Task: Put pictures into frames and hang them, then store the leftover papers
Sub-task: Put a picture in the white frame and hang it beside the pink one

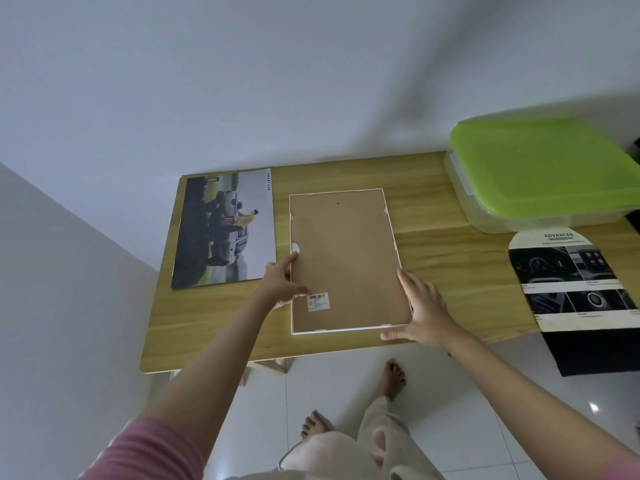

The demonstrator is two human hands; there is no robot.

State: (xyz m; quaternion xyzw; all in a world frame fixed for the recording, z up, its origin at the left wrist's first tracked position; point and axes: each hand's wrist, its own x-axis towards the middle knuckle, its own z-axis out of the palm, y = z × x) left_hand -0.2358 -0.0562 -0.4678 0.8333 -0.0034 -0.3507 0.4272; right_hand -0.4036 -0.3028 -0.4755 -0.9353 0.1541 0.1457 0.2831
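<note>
Face-down frame (346,258) lies between left hand (282,284) and right hand (424,311) fingers.

A light wooden rectangular table (433,258) stands against a plain white wall (242,81), close to a corner where another white wall (52,271) meets it. Glossy white floor tiles (485,393) reflect soft, dim light.

The single head camera looks from above, forward and steeply down, at the wooden table (214,327) standing against the white wall (242,81), near enough that both forearms cross the lower picture.
</note>
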